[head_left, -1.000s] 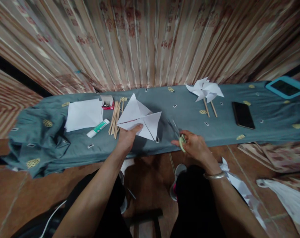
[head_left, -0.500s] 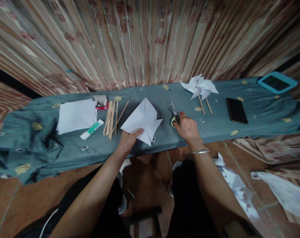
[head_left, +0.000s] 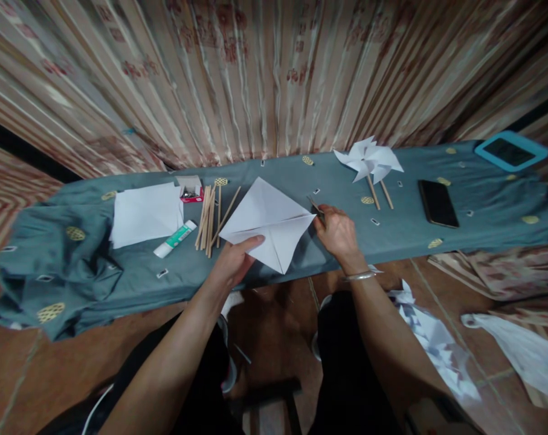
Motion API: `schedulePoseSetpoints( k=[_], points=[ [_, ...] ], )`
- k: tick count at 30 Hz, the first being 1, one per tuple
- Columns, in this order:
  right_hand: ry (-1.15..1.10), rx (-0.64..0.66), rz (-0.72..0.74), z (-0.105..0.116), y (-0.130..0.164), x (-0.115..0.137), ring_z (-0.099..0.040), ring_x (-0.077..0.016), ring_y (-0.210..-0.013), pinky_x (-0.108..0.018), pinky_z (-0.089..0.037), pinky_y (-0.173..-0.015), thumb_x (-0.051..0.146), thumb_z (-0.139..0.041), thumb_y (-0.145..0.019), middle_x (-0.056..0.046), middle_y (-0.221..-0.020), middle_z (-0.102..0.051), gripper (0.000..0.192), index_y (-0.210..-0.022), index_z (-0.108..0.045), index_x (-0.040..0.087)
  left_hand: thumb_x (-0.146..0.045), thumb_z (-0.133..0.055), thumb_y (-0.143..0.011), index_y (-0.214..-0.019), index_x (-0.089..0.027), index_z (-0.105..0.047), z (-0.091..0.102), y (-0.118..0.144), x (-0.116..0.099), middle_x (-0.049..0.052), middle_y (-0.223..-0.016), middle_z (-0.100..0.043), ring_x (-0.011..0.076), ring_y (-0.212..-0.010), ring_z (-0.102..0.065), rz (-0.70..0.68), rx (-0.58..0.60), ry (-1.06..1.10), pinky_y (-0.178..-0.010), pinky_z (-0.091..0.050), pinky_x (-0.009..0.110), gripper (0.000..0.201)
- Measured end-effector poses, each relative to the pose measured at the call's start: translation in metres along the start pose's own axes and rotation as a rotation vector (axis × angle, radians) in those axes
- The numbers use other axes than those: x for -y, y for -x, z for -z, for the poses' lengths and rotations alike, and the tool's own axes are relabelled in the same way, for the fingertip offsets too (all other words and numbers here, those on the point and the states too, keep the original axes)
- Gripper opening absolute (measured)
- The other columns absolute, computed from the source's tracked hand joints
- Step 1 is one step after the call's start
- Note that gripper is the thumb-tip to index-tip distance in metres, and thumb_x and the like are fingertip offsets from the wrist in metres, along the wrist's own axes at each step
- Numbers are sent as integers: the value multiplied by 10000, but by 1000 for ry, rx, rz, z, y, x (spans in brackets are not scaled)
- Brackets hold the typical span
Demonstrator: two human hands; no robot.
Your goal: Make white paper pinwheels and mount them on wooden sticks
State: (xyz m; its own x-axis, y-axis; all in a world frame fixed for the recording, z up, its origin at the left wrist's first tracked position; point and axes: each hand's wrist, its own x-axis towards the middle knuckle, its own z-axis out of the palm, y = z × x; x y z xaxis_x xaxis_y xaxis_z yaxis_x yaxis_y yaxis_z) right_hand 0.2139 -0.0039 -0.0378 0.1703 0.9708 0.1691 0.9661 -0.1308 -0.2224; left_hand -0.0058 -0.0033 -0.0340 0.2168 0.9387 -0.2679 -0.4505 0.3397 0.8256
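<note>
A square sheet of white paper [head_left: 260, 205] with crease or cut lines running in from its corners is held over the table. My left hand [head_left: 237, 257] is closed on its lower left edge, thumb on top and fingers beneath. My right hand [head_left: 339, 232] is closed round a pair of scissors [head_left: 316, 205], whose blades point up and to the left beside the sheet's right corner. The handles are mostly hidden in my fingers. Left of the sheet lie several wooden sticks [head_left: 204, 220]. Two paper pinwheels [head_left: 367, 158] on sticks rest beyond my right hand.
On the green cloth [head_left: 274, 169] at left are a paper stack [head_left: 144, 211], a glue stick [head_left: 174, 238] and a small red box [head_left: 192, 192] of metal bits. A phone [head_left: 438, 203] and blue-framed tablet [head_left: 512, 151] lie right. Folded paper [head_left: 432, 338] is in clear plastic on the floor.
My right hand has raised the scissors from the cloth and drawn them left to the sheet. The sheet has turned and lies flatter, its right corner now beside the blades.
</note>
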Motion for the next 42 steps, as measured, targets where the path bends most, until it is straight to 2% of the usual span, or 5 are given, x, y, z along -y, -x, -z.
schedulePoseSetpoints(
  k=[6,11,16,28,42],
  points=[
    [-12,-19,10,-3,2,-3,-623,-316,-1017,-394,-466,-883,284,-421,-928,-203,-1125,-683,398,-1214,-591,66,-270,-827,-514,-1300,-126,-518,15,-9,19,135,-1138,-690,276,-1059,-647,-103,-157,-170,-1033,-425,473,856],
    [-61,-60,69,-5,4,-2,-601,-299,-1082,-383,-444,-953,266,-411,-938,-190,-1190,-660,386,-1207,-599,62,-269,-764,-658,-1476,-222,-272,40,-6,11,167,-1521,-365,302,-1358,-413,-448,-230,-643,-1102,-345,483,955],
    [-180,-99,216,-15,10,16,-591,-264,-1119,-386,-432,-1019,210,-404,-951,-156,-1185,-678,337,-1148,-648,87,-263,-541,-897,-1356,-235,-488,44,15,5,106,-1432,-509,264,-1430,-308,-830,104,-1340,-1182,-157,535,463],
    [-233,35,536,-43,49,49,-509,-257,-1267,-455,-439,-1048,191,-376,-971,-156,-1311,-604,370,-1267,-595,146,-462,-612,-833,-1462,-82,-307,45,35,33,221,-1529,-339,301,-1462,-235,-595,498,-1739,-1171,-219,533,796],
    [-226,68,585,-36,59,47,-493,-273,-1208,-461,-462,-1023,99,-371,-926,-146,-1297,-603,420,-1294,-571,134,-103,-457,-830,-1425,-80,-386,45,32,36,190,-1505,-398,287,-1442,-290,-649,463,-1840,-1157,-278,513,600]
  ],
)
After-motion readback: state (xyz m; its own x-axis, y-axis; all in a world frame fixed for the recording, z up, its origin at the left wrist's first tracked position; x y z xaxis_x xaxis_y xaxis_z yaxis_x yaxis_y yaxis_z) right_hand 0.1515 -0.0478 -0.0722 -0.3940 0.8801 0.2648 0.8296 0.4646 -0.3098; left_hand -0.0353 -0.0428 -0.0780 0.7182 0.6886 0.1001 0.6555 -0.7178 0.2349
